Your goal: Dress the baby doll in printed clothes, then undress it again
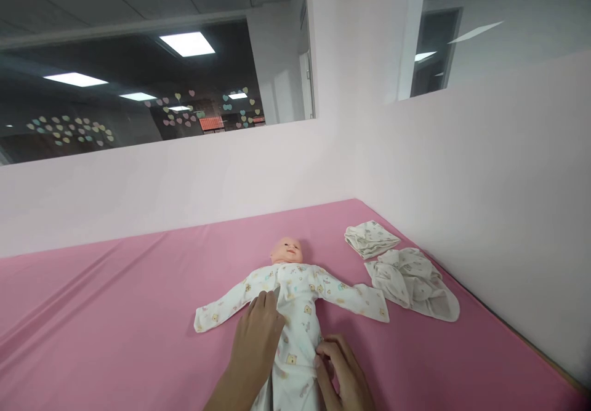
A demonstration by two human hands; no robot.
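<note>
A baby doll (287, 250) lies face up, its head toward the wall. It wears a white patterned garment (300, 325) with both sleeves spread wide. On the garment's chest, at its left side, my left hand (261, 331) is closed, its fingers pinching a bit of the fabric. My right hand (341, 368) rests by the garment's right edge near the lower body, fingers curved and apart, thumb and fingertips touching the cloth's edge.
A pink sheet (115, 319) covers the surface. Right of the doll lie a folded patterned cloth (370, 239) and a crumpled one (413, 282). White walls (462, 183) with windows (138, 72) rise behind and at the right.
</note>
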